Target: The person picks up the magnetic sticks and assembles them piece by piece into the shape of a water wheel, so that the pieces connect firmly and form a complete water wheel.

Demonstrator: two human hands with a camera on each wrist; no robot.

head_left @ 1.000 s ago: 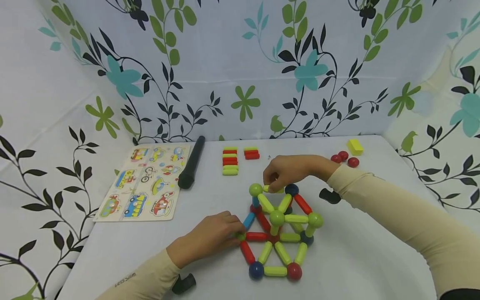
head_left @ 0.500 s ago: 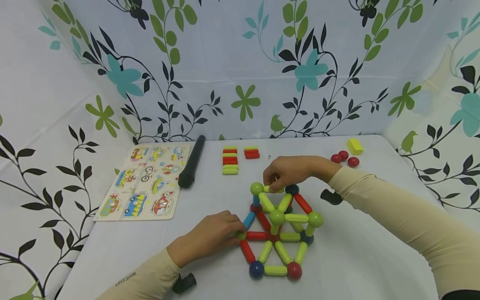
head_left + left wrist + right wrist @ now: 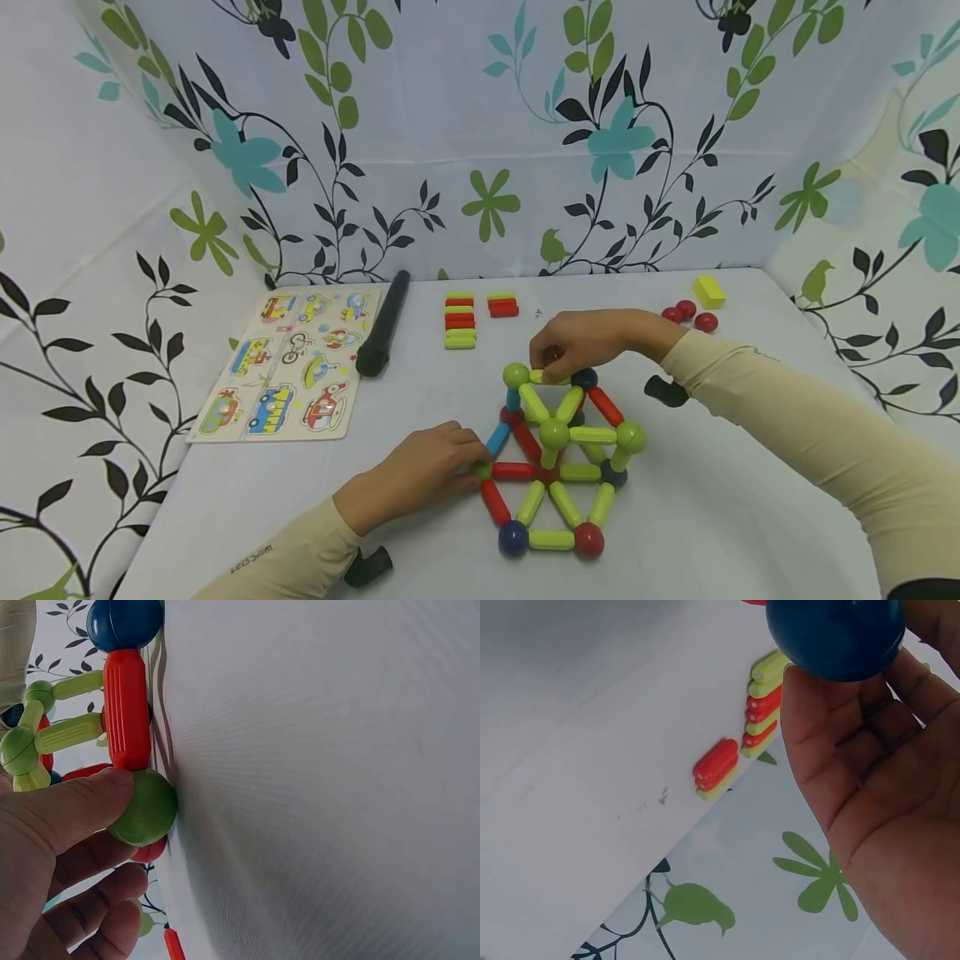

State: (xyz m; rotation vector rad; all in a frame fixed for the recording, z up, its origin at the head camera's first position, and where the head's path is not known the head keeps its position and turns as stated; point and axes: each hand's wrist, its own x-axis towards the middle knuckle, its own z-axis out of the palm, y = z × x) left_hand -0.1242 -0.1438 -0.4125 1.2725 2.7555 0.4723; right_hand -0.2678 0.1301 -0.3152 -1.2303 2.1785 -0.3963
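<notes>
Now our left hand [image 3: 416, 477] pinches the frame's [image 3: 548, 473] green ball [image 3: 148, 812] at nine o'clock; our right hand [image 3: 581, 340] grips its lime rod [image 3: 536, 377] at twelve.

The support is a table [image 3: 750, 508] under a white cover. At its left side lies a pale picture board [image 3: 288, 377] showing vehicles; a black microphone [image 3: 386, 325] lies along the board's right edge. Toward the back, red and yellow-green rods [image 3: 460, 321] lie in two groups, the left one larger. Three red balls [image 3: 707, 322] sit at right rear, near a yellow block [image 3: 708, 292]. A ball-and-rod structure [image 3: 555, 434] stands centrally.
</notes>
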